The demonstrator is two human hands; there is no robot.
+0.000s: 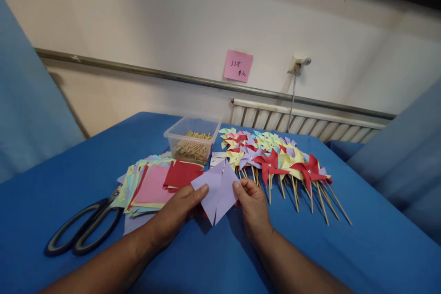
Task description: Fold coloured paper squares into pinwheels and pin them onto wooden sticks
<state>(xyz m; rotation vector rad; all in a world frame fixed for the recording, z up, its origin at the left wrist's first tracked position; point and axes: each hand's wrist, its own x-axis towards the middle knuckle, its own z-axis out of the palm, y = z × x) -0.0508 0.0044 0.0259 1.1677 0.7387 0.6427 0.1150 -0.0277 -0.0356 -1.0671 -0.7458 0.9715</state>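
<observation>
A blue cloth-covered table [361, 248] stands against a cream wall. Above it, the left hand [179, 213] and right hand [253, 206] pinch opposite edges of a folded lilac paper square [217, 190]. A stack of coloured paper squares [151, 186], black-handled scissors [82, 227], a clear plastic box of wooden sticks [193, 140] and finished paper pinwheels [275, 161] lie nearby.

Lilac paper square [217, 190], cut inward from its corners, which I hold tilted on one corner just above the blue tabletop [361, 248], flaps slightly lifted.
</observation>
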